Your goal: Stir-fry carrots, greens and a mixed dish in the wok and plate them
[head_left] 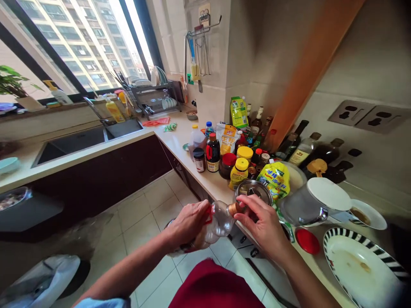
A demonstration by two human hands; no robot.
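Note:
My left hand (188, 222) is wrapped round the body of a clear plastic bottle (218, 222) held on its side over the floor, just off the counter's edge. My right hand (261, 224) pinches the bottle's brown cap (233, 208) at the neck. A red label or tab shows between my left fingers. Right behind the cap stands a small metal pot with a glass lid (253, 190), next to a yellow-green packet (275, 179).
The counter (180, 143) holds several sauce bottles and jars (224, 160), a steel kettle with a white lid (313, 203), a red cap (307, 241) and a striped plate (362, 263). A sink (77, 141) and dish rack (154, 98) lie at the left. A bin (41, 278) stands on the floor.

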